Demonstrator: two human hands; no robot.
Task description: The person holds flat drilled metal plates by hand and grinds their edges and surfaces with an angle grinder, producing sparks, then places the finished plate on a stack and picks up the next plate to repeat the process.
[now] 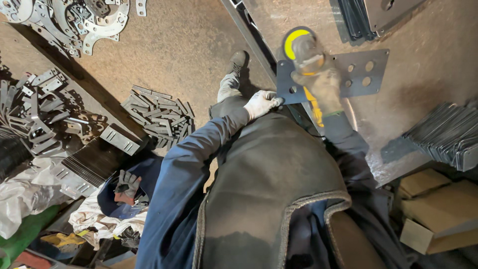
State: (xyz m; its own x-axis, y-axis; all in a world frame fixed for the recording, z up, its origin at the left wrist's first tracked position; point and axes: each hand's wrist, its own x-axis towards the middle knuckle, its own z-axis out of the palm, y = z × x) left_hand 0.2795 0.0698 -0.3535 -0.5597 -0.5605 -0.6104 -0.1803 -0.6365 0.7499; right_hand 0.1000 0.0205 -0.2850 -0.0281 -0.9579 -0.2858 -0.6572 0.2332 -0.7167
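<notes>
Left hand (pixel 261 102): gloved in white, grip pinched on the near left corner of the steel plate.
Right hand (pixel 322 85): gloved, blurred, grip closed round the body of the angle grinder.
Steel plate (pixel 356 74): flat grey rectangle with 4 round holes visible near its right end, lying on the worktop (pixel 423 60) at the far middle of the scene, its left end projecting over the worktop edge.
Angle grinder (pixel 301 47): yellow guard and disc, set over the plate's far left part; blurred, so contact cannot be told.
Handling, plate: judged stiff, fairly heavy for its thickness, cut edges likely sharp; best held at a corner or short edge clear of the disc, as the left hand does.
Plate stack (pixel 448 134): fanned grey sheets on the worktop, right.
Bracket pile (pixel 159 117): small flat pieces, left of the person's leg.
Ring-shaped cut-outs (pixel 94 22): heap, far left.
Spare glove (pixel 127 185): grey and red, near left, on rags.
Cardboard boxes (pixel 438 209): near right, below the worktop.
</notes>
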